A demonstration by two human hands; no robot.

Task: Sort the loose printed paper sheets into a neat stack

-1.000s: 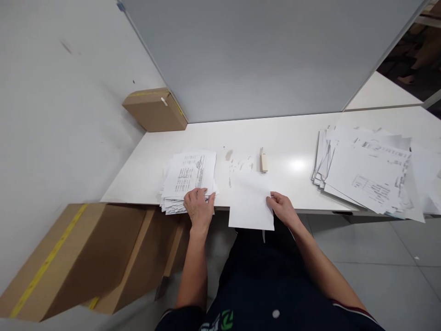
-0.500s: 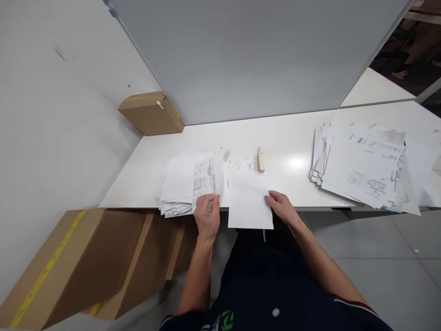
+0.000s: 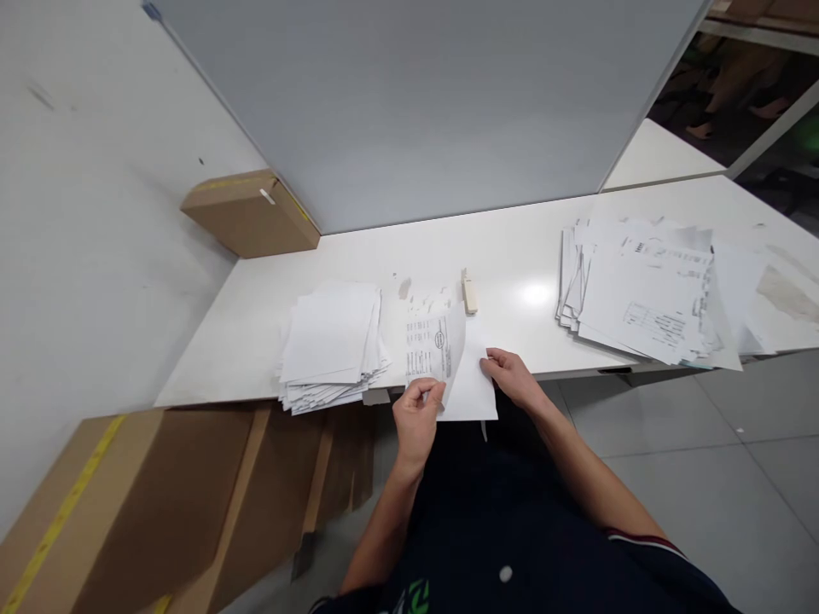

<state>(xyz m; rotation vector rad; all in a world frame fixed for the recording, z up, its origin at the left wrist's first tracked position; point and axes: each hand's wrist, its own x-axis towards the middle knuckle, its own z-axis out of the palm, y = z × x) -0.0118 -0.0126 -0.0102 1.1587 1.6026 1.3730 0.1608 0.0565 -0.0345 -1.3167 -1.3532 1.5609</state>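
A printed sheet of paper (image 3: 430, 348) with a round stamp is pinched in my left hand (image 3: 417, 418); its right part curls up. My right hand (image 3: 510, 377) grips the right edge of a blank white sheet (image 3: 472, 388) that overhangs the table's front edge. The printed sheet partly covers this blank one. To the left of my hands lies a stack of papers (image 3: 333, 337), its top sheet blank and its lower sheets uneven. Just beyond the blank sheet lies a small cream-coloured block-like object (image 3: 469, 295), its kind unclear.
A loose pile of printed papers (image 3: 646, 294) lies on the right of the white table (image 3: 409, 247). At the back left stands a cardboard box (image 3: 256, 217). Larger cardboard boxes (image 3: 128, 503) stand below the table's left front. A grey panel (image 3: 409, 111) rises behind.
My left hand has taken the printed sheet off the left stack and carried it right, over the blank sheet. My right hand keeps its hold. The camera view has shifted.
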